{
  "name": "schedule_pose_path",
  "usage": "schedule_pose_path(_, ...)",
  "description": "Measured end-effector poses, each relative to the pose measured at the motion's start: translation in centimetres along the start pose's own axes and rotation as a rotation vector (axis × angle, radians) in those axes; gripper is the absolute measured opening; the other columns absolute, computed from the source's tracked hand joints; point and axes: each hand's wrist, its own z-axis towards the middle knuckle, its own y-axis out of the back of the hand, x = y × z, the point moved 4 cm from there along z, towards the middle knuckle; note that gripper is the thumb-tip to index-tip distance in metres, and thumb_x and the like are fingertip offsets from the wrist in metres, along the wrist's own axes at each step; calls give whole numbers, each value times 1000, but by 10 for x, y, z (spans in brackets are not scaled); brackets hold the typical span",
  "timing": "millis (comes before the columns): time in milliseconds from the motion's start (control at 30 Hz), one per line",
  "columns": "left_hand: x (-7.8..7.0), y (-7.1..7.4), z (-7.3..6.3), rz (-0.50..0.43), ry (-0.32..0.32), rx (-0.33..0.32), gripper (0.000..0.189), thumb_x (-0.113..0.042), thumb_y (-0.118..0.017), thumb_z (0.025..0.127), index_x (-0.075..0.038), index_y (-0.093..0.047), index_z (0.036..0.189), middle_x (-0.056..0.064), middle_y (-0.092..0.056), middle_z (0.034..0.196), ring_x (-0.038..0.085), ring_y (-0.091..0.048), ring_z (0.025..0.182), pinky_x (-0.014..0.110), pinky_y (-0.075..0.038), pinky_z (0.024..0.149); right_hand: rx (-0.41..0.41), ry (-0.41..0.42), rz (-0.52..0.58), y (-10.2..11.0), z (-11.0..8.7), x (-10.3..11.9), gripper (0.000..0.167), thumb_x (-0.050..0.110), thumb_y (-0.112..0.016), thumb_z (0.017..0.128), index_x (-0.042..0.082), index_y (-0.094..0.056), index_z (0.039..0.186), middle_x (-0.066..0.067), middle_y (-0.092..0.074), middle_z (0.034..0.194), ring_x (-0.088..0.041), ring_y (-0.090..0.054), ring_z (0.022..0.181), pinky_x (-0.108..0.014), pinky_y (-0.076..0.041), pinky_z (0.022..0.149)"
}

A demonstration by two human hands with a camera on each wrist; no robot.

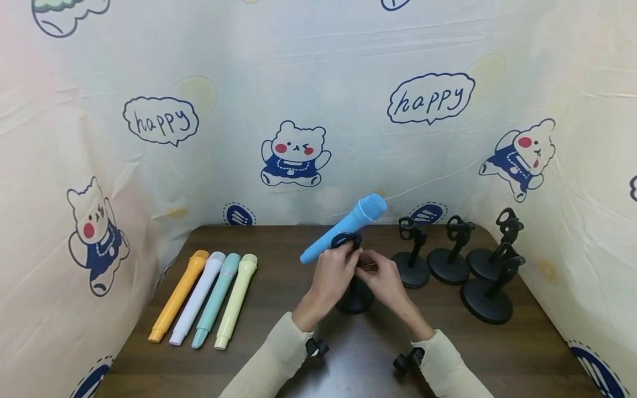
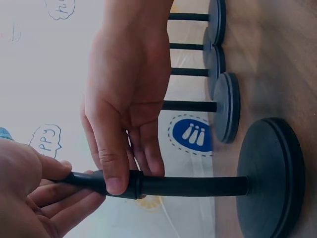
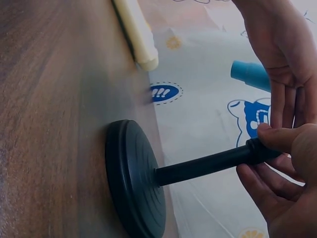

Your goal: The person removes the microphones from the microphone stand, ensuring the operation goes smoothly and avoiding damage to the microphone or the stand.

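In the head view, a black desktop microphone stand (image 1: 355,301) stands upright before me, both hands around its upper part. A blue microphone (image 1: 337,231) lies slantwise across its top, head up to the right, at the black clip (image 1: 346,239); fingers hide how the two meet. My left hand (image 1: 330,276) pinches the slim upper part just under the clip. Lower down, my right hand (image 1: 385,279) holds the thick collar (image 2: 133,185) of the pole between thumb and fingers. The right wrist view shows the blue handle's end beside the left hand, off the table.
Orange (image 1: 178,296), lavender (image 1: 198,298), teal (image 1: 216,301) and pale yellow (image 1: 236,301) microphones lie side by side at left. Several black stands with clips, one of them this stand (image 1: 486,301), are grouped at right. A printed cloth (image 1: 358,149) surrounds the wooden table (image 1: 358,370).
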Motion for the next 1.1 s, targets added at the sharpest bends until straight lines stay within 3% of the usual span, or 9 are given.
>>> schedule_pose_path(300, -4, 9, -7, 74, -33, -48, 18, -12, -70, 104, -1, -77, 115, 13, -82, 99, 17, -78, 74, 31, -66, 71, 0, -2, 33, 0, -1, -3, 30, 7, -80, 95, 4, -73, 124, -14, -78, 117, -29, -76, 103, -46, -64, 92)
schedule_pose_path(600, -9, 42, -3, 15, -173, -191, 8, -4, -72, 98, -1, -78, 100, 7, -76, 78, 12, -70, 63, 23, -60, 59, 8, -15, 28, 1, 0, -2, 29, 12, -84, 93, 6, -74, 119, -11, -78, 108, -27, -77, 100, -40, -66, 89)
schedule_pose_path(733, -7, 54, 5, -35, -195, -228, 6, -2, -71, 96, -3, -76, 99, 5, -68, 81, 14, -62, 70, 24, -54, 60, 43, -40, 31, 3, 2, 0, 30, 14, -83, 94, 8, -73, 122, -10, -78, 109, -25, -77, 101, -38, -65, 90)
schedule_pose_path(867, -2, 60, 13, -77, -139, -158, 17, -9, -73, 98, -4, -71, 114, 9, -64, 105, 23, -59, 97, 36, -58, 79, 87, -19, 34, 5, 4, 4, 37, 18, -81, 97, 11, -70, 132, -9, -77, 117, -25, -76, 105, -39, -65, 91)
schedule_pose_path(967, 3, 58, 18, -123, -73, -47, 38, -19, -75, 100, -5, -64, 134, 11, -62, 128, 28, -57, 116, 47, -57, 97, 109, 22, 30, 5, 5, 4, 37, 18, -78, 99, 12, -70, 134, -9, -77, 121, -25, -75, 107, -40, -65, 91)
schedule_pose_path(1100, 13, 49, 22, -229, 14, 108, 55, -29, -72, 104, -12, -53, 153, 9, -59, 145, 27, -58, 126, 54, -54, 107, 113, 50, 22, 4, 5, 3, 31, 15, -77, 99, 12, -72, 130, -7, -78, 118, -24, -75, 107, -39, -65, 90)
